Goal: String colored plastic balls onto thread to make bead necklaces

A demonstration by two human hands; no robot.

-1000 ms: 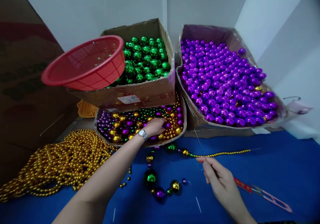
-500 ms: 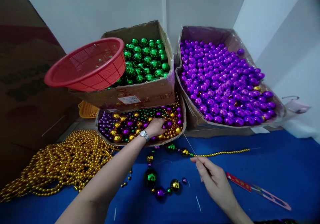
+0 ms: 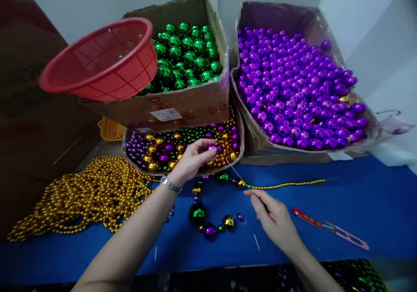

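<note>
My left hand, with a watch at the wrist, is above the low box of mixed beads. Its thumb and fingers pinch a shiny purple bead. My right hand is closed on a long thin needle, whose tip points up and left toward the beads. Beneath that tip, on the blue cloth, lies a partly strung loop of green, gold and purple beads. A line of small gold beads runs from it to the right.
A green-bead carton with a red basket on its edge stands behind. To its right is a carton of purple beads. Gold bead strands are heaped at left. Thread snips lie at right, partly in a red sleeve.
My left hand has lifted out of the mixed beads, a purple bead now showing in its fingers. The needle tip has swung nearer to it. The view has tilted down.
</note>
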